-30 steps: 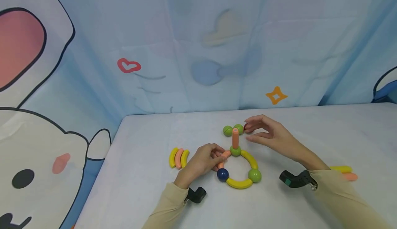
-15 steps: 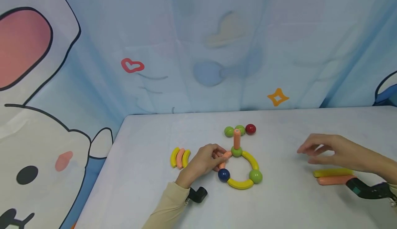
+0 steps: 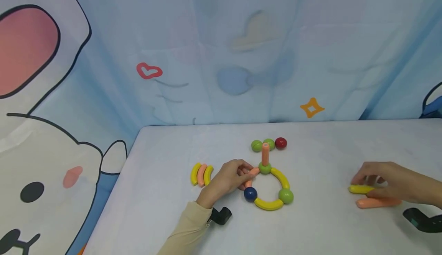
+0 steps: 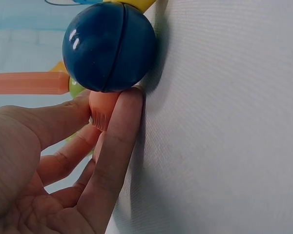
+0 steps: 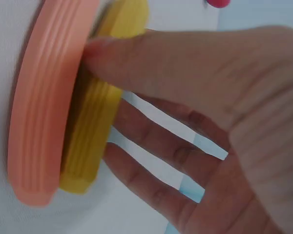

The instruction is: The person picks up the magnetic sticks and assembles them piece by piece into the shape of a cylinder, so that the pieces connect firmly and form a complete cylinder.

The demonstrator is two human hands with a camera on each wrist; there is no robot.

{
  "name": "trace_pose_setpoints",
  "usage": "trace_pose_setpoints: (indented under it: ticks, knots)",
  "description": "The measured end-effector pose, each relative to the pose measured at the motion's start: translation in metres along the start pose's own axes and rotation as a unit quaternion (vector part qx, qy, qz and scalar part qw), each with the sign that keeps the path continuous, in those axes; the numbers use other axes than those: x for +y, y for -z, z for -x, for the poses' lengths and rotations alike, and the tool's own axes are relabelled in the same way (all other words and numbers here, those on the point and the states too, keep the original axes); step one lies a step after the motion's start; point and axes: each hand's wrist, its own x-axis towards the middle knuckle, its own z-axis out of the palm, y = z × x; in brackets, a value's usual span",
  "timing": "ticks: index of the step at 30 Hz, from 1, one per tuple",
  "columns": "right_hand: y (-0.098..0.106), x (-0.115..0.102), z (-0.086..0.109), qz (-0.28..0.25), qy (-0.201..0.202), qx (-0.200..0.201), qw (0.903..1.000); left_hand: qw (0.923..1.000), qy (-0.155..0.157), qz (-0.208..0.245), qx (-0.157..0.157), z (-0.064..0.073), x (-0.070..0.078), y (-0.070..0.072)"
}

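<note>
Colourful balls and curved rods form a ring on the table. My left hand (image 3: 226,178) pinches its curved orange rod (image 4: 103,107), beside the dark blue ball (image 3: 250,194). From the green ball (image 3: 264,168) at the ring's far side, another orange rod (image 3: 265,154) stands upright. Two yellow curved rods (image 3: 280,178) and a second green ball (image 3: 286,196) make up the rest. At the right, my right hand (image 3: 393,181) pinches a yellow rod (image 5: 90,131) between thumb and fingers. An orange rod (image 5: 44,107) lies alongside it.
Two green balls (image 3: 256,145) and a red ball (image 3: 281,143) sit in a row behind the ring. Left of my left hand lie two yellow curved rods (image 3: 195,173) with an orange one (image 3: 202,175) between them. A printed curtain (image 3: 221,51) hangs behind the table.
My right hand has left the red ball, moved right and come down onto the yellow rod, which it now pinches. My left hand stays on the ring's orange rod.
</note>
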Motion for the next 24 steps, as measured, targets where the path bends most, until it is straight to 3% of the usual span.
trace_pose_setpoints:
  ticks: [13, 19, 24]
  knots:
    - [-0.008, -0.016, -0.013, 0.076, 0.041, 0.083, 0.9928, 1.0000, -0.002, -0.007, -0.004, -0.002, -0.002, 0.000]
    - [-0.011, -0.033, -0.024, 0.099, 0.101, 0.098, 0.9851, 0.9999, -0.006, -0.010, -0.005, -0.002, -0.003, 0.002]
    - [-0.018, -0.057, -0.032, 0.070, 0.144, 0.126, 0.9790, 1.0000, -0.004, -0.006, -0.005, -0.002, -0.002, 0.001]
